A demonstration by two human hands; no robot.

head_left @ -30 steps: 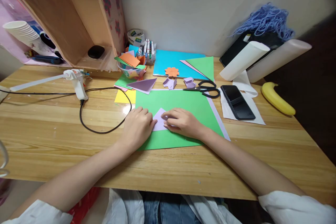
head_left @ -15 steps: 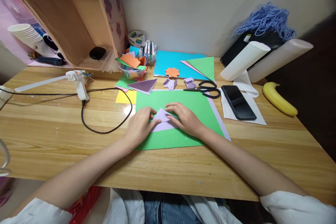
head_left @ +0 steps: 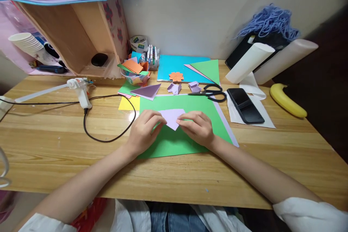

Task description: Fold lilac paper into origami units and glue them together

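the left hand (head_left: 146,130) pinches the purple paper (head_left: 172,116) at nine o'clock and the right hand (head_left: 198,128) at three, over the green sheet (head_left: 174,145), so best keep both sides even and grip softly.

And there's print on the roll of tape (head_left: 139,44) at the back of the table (head_left: 174,177), dark marks with small green patches; too small and blurred to make out; no word, brand or number reads clearly!
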